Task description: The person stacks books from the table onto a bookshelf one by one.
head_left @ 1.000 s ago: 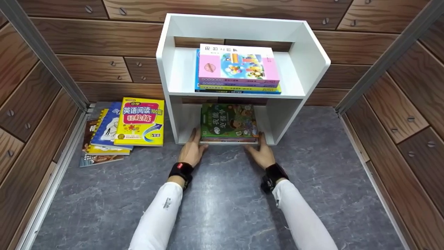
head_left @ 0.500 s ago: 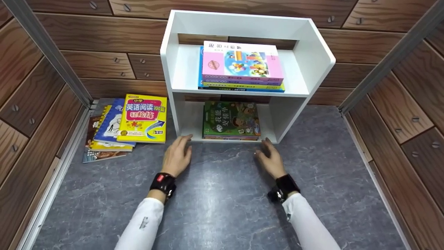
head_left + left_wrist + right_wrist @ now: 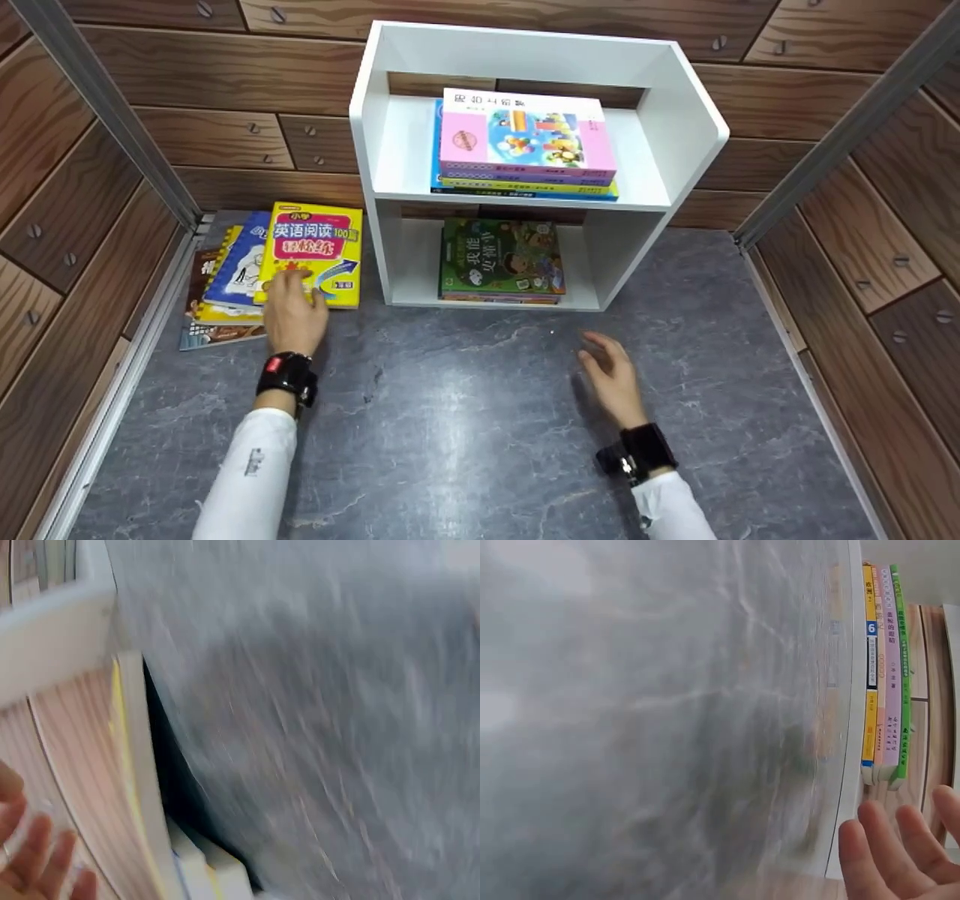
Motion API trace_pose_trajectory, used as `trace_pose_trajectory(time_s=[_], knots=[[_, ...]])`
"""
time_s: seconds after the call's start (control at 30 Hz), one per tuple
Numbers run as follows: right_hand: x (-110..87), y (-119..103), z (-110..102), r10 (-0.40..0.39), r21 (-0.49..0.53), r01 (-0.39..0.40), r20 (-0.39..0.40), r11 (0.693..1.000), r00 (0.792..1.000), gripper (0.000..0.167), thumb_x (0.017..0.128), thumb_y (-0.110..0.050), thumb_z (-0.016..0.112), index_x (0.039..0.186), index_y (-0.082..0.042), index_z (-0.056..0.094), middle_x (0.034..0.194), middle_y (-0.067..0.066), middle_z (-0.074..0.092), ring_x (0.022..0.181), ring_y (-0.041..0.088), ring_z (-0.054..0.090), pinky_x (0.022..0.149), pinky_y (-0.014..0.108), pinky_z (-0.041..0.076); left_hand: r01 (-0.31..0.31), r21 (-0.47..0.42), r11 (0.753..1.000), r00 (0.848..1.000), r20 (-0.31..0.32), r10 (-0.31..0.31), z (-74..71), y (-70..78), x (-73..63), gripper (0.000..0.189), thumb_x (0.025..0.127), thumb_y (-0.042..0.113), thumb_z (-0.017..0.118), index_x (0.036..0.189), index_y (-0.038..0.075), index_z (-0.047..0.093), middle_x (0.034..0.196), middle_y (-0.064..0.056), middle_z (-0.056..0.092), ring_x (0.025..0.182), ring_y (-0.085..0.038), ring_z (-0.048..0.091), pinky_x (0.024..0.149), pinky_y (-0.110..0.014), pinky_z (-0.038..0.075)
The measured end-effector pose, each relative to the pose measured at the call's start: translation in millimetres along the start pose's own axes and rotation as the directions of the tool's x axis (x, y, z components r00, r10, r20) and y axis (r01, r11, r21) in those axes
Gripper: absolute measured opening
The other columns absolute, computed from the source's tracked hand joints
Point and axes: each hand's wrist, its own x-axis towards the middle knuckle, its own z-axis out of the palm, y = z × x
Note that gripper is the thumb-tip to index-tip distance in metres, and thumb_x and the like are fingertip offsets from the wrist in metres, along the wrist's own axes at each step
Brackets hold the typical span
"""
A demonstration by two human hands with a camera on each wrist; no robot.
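My left hand (image 3: 294, 311) is over the lower edge of a yellow workbook (image 3: 341, 255), the top one of a loose pile on the floor. In the left wrist view its fingers (image 3: 34, 855) are spread, with the workbook's page edge (image 3: 142, 757) beside them; contact cannot be made out. My right hand (image 3: 615, 379) hovers over the floor, fingers loosely bent and holding nothing. The white bookshelf (image 3: 664, 172) stands ahead, with a pink-covered stack (image 3: 529, 139) on its upper shelf and a green-covered stack (image 3: 502, 259) below. The right wrist view shows the lower stack's spines (image 3: 885, 675).
Under the workbook lie a blue book (image 3: 238, 274) and a brown book (image 3: 199, 300), fanned leftwards. Wood-patterned walls (image 3: 217, 75) close in the back and sides. Grey marbled floor (image 3: 457, 420) lies between the arms.
Both hands have come away from the sides of the lower stack. The left hand has moved left to the yellow workbook; the right has drawn back toward me. The shelf's books stay put.
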Motion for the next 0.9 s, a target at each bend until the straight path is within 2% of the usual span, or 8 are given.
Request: trace_pose_trajectory(time_s=[0.13,0.2,0.27,0.43,0.6,0.67,0.77,0.9], knots=[[-23.6,-8,-5,-0.040,-0.080,0.040,0.003,0.996,0.999,0.039,0.110,-0.012,0.082,0.148,-0.004,0.077,0.154,0.023,0.072,0.129,0.011,0.077,0.108,0.010,0.059,0.166,0.057,0.984,0.986,0.026,-0.168,6.3,-37.4,12.7,0.046,0.106,0.017,0.071,0.140,-0.013,0.067,0.154,-0.038,0.059,0.144,-0.060,0.055,0.118,-0.076,0.049],[-37.2,-19,-5,-0.080,-0.119,0.081,0.012,0.990,0.997,0.038,0.111,-0.012,0.082,0.147,-0.002,0.077,0.151,0.023,0.073,0.126,0.009,0.077,0.106,0.011,0.061,0.226,0.095,0.969,0.972,0.041,-0.231,10.2,-55.0,17.1,0.053,0.107,0.024,0.071,0.141,-0.015,0.063,0.157,-0.040,0.054,0.147,-0.061,0.050,0.119,-0.075,0.047],[-52.5,-41,-4,-0.107,-0.162,0.108,0.018,0.981,0.994,0.037,0.111,-0.010,0.080,0.145,0.003,0.075,0.148,0.028,0.072,0.125,0.016,0.080,0.105,0.013,0.063,0.273,0.115,0.955,0.957,0.064,-0.282,7.9,-63.1,19.5,0.063,0.108,0.029,0.072,0.147,-0.018,0.059,0.158,-0.043,0.049,0.147,-0.063,0.047,0.121,-0.075,0.045],[-84.0,-99,-2,-0.071,-0.181,0.076,0.033,0.981,0.997,0.036,0.110,0.001,0.074,0.144,0.013,0.072,0.145,0.035,0.072,0.123,0.045,0.082,0.104,0.017,0.064,0.371,0.168,0.913,0.909,0.134,-0.394,-10.4,-50.7,24.0,0.086,0.109,0.039,0.073,0.160,-0.024,0.047,0.158,-0.048,0.042,0.146,-0.064,0.041,0.123,-0.076,0.044],[-95.6,-112,-2,-0.051,-0.214,0.064,0.067,0.975,0.996,0.036,0.111,0.003,0.073,0.146,0.013,0.071,0.148,0.034,0.073,0.123,0.050,0.081,0.106,0.028,0.068,0.452,0.267,0.851,0.836,0.207,-0.509,-20.9,-33.4,34.9,0.095,0.111,0.048,0.070,0.164,-0.026,0.040,0.163,-0.048,0.036,0.151,-0.062,0.035,0.128,-0.072,0.040],[-96.9,-111,-2,-0.058,-0.226,0.073,0.072,0.971,0.996,0.036,0.111,0.003,0.073,0.146,0.013,0.071,0.149,0.035,0.072,0.123,0.050,0.081,0.106,0.031,0.069,0.470,0.294,0.832,0.813,0.222,-0.538,-21.3,-29.6,39.6,0.097,0.112,0.049,0.069,0.165,-0.026,0.039,0.164,-0.047,0.035,0.152,-0.061,0.034,0.129,-0.070,0.038],[-99.1,-110,-3,-0.057,-0.224,0.071,0.069,0.972,0.996,0.037,0.111,0.001,0.074,0.146,0.012,0.071,0.151,0.034,0.071,0.123,0.050,0.081,0.106,0.032,0.069,0.491,0.302,0.817,0.794,0.232,-0.562,-21.4,-25.0,44.8,0.100,0.111,0.048,0.071,0.167,-0.026,0.035,0.166,-0.046,0.035,0.155,-0.060,0.035,0.131,-0.070,0.037],[-102.1,-113,-5,-0.056,-0.223,0.071,0.074,0.972,0.996,0.038,0.113,-0.002,0.073,0.148,0.011,0.071,0.152,0.033,0.071,0.124,0.050,0.081,0.107,0.038,0.070,0.516,0.284,0.808,0.780,0.235,-0.580,-20.6,-23.9,49.5,0.103,0.109,0.048,0.078,0.166,-0.026,0.035,0.168,-0.045,0.036,0.156,-0.059,0.039,0.134,-0.069,0.038]])
